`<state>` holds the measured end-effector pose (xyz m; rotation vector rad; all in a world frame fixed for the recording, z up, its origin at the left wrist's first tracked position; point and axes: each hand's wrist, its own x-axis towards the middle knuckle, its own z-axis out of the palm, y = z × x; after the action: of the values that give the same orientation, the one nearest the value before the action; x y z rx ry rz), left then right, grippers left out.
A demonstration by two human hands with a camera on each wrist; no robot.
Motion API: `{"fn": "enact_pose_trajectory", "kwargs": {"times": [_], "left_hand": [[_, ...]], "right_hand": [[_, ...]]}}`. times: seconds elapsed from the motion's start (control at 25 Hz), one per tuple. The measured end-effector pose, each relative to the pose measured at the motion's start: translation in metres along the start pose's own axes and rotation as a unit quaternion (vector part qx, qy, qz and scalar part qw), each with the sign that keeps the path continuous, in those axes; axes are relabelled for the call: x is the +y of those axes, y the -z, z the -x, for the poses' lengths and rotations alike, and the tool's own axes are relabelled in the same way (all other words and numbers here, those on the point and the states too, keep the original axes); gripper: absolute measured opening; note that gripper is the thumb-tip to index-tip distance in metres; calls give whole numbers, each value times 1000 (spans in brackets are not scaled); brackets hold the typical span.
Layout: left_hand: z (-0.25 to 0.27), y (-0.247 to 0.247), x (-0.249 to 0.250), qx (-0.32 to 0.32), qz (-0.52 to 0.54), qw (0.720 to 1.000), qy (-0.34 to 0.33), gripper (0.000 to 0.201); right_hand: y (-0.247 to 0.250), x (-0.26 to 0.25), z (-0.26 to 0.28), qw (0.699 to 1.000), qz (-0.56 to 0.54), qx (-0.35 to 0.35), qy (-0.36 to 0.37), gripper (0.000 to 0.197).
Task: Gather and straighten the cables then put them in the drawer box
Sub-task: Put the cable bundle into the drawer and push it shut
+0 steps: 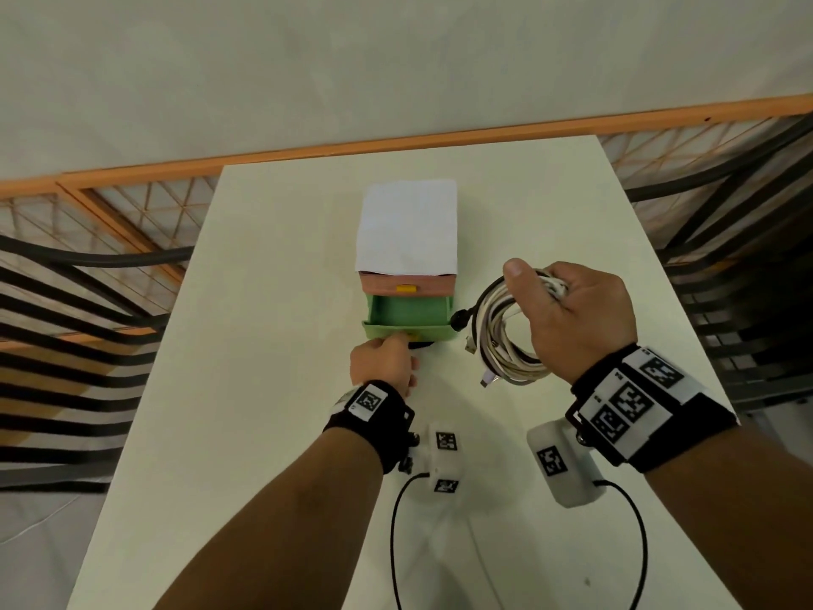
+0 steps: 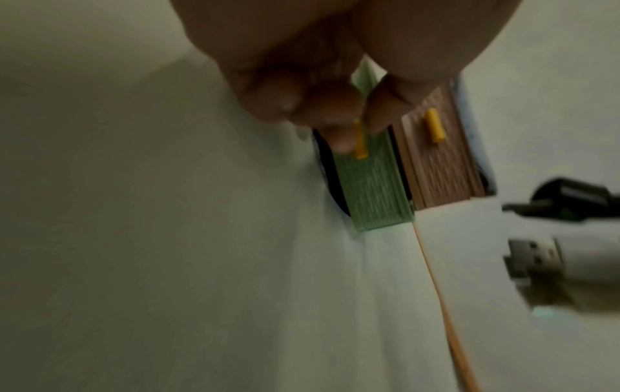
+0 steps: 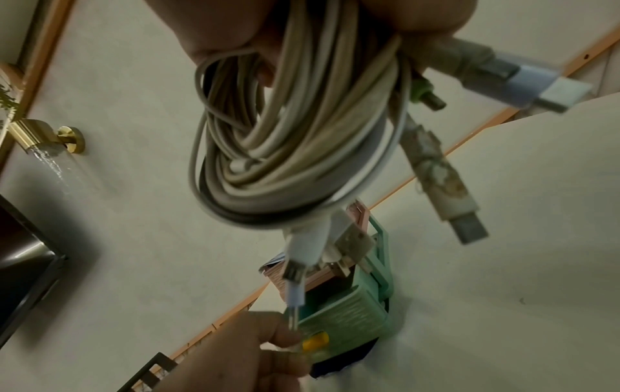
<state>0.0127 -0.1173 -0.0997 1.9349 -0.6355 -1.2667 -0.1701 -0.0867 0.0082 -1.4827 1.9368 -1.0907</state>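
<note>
The right hand point(image 1: 572, 314) is nearest, raised above the bench point(image 1: 264, 433) with its fingers point(image 1: 517, 275) curled round a coiled bundle of cables point(image 1: 506, 341). The coil is mostly white and grey strands with one black lead, and several plug ends stick out of it; in the right wrist view the cables point(image 3: 295, 138) hang below the palm with USB plugs pointing down and to the side. The bundle is held just to the right of the drawer box point(image 1: 407, 275), clear of the bench.

The drawer box stands mid-bench with a white sheet of paper point(image 1: 407, 226) on top. Its pink upper drawer point(image 1: 407, 286) is closed; the green lower drawer point(image 1: 409, 321) is pulled out, its inside showing. The left hand point(image 1: 385, 363) is at the front of that drawer, its fingers point(image 2: 339, 127) pinching the small yellow handle point(image 2: 360, 148). A second yellow handle point(image 2: 435, 125) sits on the pink drawer.

Both wrists wear black bands with printed markers.
</note>
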Motion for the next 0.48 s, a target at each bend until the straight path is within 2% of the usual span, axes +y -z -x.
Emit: {"fn": "enact_pose_trajectory", "kwargs": {"times": [0.04, 0.08, 0.16, 0.2, 0.24, 0.28, 0.4, 0.48], "left_hand": [[3, 4, 2, 20, -83, 995, -54, 16], [5, 8, 4, 38, -168, 977, -128, 16], [4, 7, 11, 38, -316, 899, -302, 16], [1, 4, 15, 26, -375, 856, -356, 17], [-3, -1, 20, 10, -422, 826, -374, 18], [-6, -5, 25, -11, -456, 812, -364, 19], [-8, -9, 34, -60, -487, 818, -301, 23], [-8, -9, 34, -72, -484, 824, -286, 33]], "right_hand": [[0, 0, 1, 1000, -1, 0, 2, 62], [0, 1, 1, 1000, -1, 0, 4, 63], [-1, 2, 3, 1000, -1, -3, 6, 64], [-2, 2, 5, 1000, -2, -6, 5, 65], [-2, 2, 6, 1000, -4, -9, 5, 65], [-2, 2, 7, 1000, -6, -11, 5, 65], [-1, 0, 9, 1000, -13, -13, 8, 64], [1, 0, 10, 1000, -10, -16, 6, 63]]}}
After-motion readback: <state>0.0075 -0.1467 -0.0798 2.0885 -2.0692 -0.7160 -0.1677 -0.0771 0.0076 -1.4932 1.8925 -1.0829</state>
